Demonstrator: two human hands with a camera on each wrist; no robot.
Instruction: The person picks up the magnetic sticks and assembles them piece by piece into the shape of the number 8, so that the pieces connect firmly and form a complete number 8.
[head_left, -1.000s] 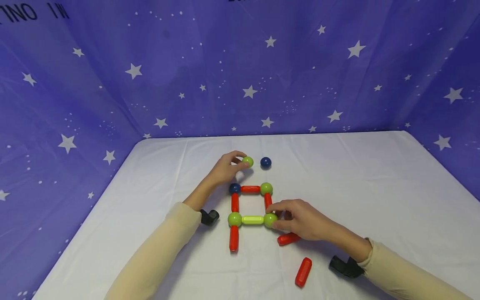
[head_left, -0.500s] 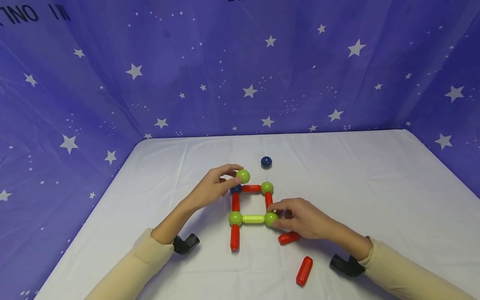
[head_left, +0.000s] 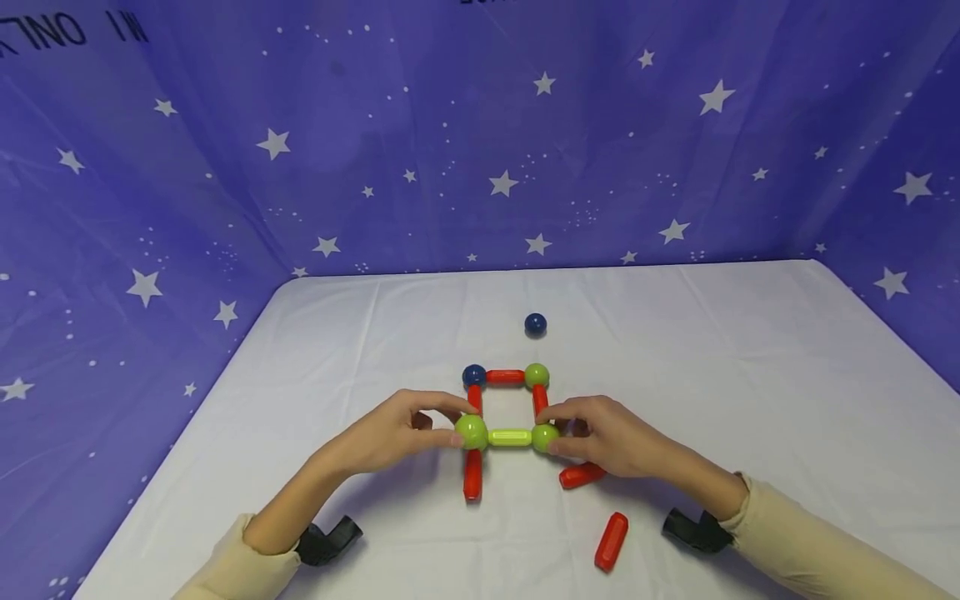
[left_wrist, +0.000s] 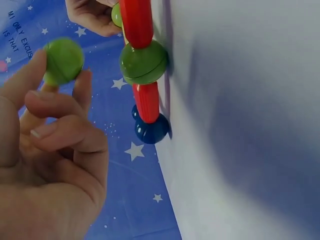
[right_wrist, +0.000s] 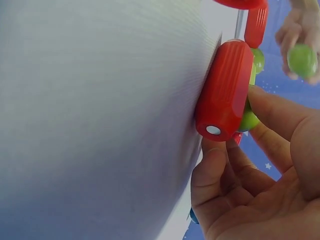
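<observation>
My left hand (head_left: 393, 433) pinches a green ball (left_wrist: 64, 61) between thumb and fingertips, raised off the table. In the head view it overlaps the near left corner; the left wrist view shows it apart from the green corner ball (left_wrist: 144, 62). A square of rods and balls lies flat, with a yellow-green rod (head_left: 510, 437) along its near side. Red rods (head_left: 506, 377) make the other sides. At the far corners sit a blue ball (head_left: 474, 376) and a green one (head_left: 537, 375). My right hand (head_left: 611, 442) pinches the near right green ball (head_left: 544, 438).
A red rod (head_left: 472, 477) sticks out toward me from the near left corner. Another red rod (head_left: 581, 476) lies partly under my right hand, and one more loose red rod (head_left: 612, 542) is nearer me. Beyond the square rests a blue ball (head_left: 536, 325).
My left hand has brought the green ball from beside the loose blue ball toward me, over the far left corner, to above the near left corner. My right hand has stayed in place.
</observation>
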